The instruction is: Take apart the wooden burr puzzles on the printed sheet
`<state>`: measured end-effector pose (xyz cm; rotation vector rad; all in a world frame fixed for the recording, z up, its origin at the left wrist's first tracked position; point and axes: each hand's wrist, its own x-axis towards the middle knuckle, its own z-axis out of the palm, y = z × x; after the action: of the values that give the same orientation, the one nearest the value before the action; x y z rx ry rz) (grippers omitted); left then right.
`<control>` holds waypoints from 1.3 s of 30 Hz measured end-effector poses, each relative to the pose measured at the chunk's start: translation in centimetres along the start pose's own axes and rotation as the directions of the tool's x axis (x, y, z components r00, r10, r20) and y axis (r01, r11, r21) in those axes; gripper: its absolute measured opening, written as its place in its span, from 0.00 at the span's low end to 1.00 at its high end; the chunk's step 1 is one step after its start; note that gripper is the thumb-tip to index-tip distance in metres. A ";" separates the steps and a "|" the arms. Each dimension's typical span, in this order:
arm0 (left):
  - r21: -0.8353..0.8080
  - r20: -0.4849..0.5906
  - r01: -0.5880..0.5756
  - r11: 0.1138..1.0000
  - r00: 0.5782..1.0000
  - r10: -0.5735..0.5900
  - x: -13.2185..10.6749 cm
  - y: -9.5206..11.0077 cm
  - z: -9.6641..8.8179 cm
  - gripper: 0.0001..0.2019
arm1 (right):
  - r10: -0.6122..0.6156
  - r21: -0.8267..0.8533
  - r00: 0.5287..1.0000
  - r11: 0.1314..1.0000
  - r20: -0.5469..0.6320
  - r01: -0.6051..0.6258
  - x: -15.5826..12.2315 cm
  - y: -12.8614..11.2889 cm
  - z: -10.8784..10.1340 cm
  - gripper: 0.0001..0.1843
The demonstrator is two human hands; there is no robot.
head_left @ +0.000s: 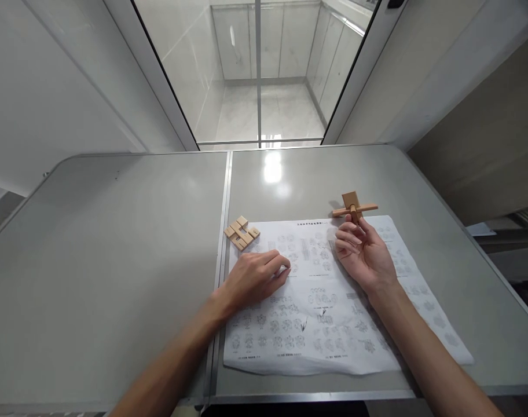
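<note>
Beyond the far edge of the pale grey, metal-edged tabletop, a light-tiled space is seen through glass panels divided by a thin upright bar. On the right half of the tabletop a wide white paper sheet printed with small line diagrams is spread, its lower edge slightly wavy.

At the sheet's top edge, a tan wooden piece made up of a square plate and a crossing rod is pinched by its lower end between the thumb and fingers of the right hand, whose palm is turned upward. By the left hand, loosely curled on the sheet, nothing is seen to be grasped. Just beyond it, a flat group of light wooden notched blocks lies at the sheet's upper left corner, untouched.

The step in hand is judged to be the holding and viewing of the wooden piece. For any turning of it, a steady pinch would be called for, with the protruding rod kept clear of the tabletop.
</note>
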<state>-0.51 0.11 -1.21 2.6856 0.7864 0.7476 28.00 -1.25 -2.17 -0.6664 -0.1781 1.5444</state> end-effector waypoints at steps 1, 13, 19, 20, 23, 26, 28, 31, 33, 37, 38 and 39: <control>-0.003 -0.002 0.000 1.000 1.000 0.000 0.0 0.0 0.0 0.06 | 0.015 0.041 1.000 0.999 -0.012 -0.015 0.0 0.0 0.1 0.10; -0.011 0.016 0.026 1.000 1.000 -0.026 0.0 0.0 0.1 0.07 | 0.039 0.005 0.999 0.999 0.012 -0.039 -0.5 0.1 1.1 0.08; -0.006 0.004 0.013 1.000 1.000 -0.013 0.1 0.1 -0.1 0.07 | 0.040 -0.306 0.997 0.952 0.070 -0.017 -1.6 0.7 2.3 0.09; -0.001 0.002 0.013 1.000 1.000 -0.013 0.1 0.1 -0.1 0.07 | 0.057 -0.348 0.994 0.937 0.089 -0.022 -1.8 0.9 2.3 0.09; 0.013 -0.026 0.023 1.000 0.999 -0.022 0.0 0.1 -0.1 0.04 | 0.140 -0.452 0.976 0.891 0.165 -0.052 -2.3 1.3 2.3 0.12; -0.004 -0.083 0.050 0.999 0.995 -0.050 -0.1 0.0 -0.2 0.03 | 0.238 -0.544 0.946 0.835 0.221 -0.083 -2.5 1.7 2.2 0.15; -0.035 -0.127 0.076 0.996 0.989 -0.080 -0.2 0.0 -0.2 0.10 | 0.300 -0.597 0.923 0.796 0.243 -0.102 -2.7 1.8 2.3 0.17; -0.082 -0.192 0.102 0.991 0.975 -0.116 -0.3 -0.1 -0.2 0.23 | 0.375 -0.638 0.883 0.760 0.281 -0.120 -2.9 2.0 2.8 0.20; -0.114 -0.217 0.102 0.988 0.968 -0.125 -0.3 -0.1 -0.2 0.33 | 0.420 -0.651 0.854 0.748 0.308 -0.132 -3.0 2.1 3.0 0.22; -0.150 -0.258 0.029 0.988 0.964 -0.067 -0.1 -0.2 -0.3 0.46 | 0.518 -0.672 0.780 0.720 0.351 -0.175 -2.9 2.3 2.7 0.22; -0.148 -0.266 0.013 0.989 0.963 -0.053 -0.1 -0.2 -0.4 0.48 | 0.538 -0.675 0.763 0.714 0.358 -0.186 -2.9 2.4 2.6 0.21; -0.146 -0.268 0.002 0.989 0.962 -0.042 -0.1 -0.1 -0.4 0.49 | 0.555 -0.677 0.750 0.708 0.360 -0.198 -2.9 2.5 2.4 0.21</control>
<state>-0.87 0.23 -0.93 2.4728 0.7873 1.1380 24.51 -3.57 -0.57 -0.7713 -1.0745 2.1044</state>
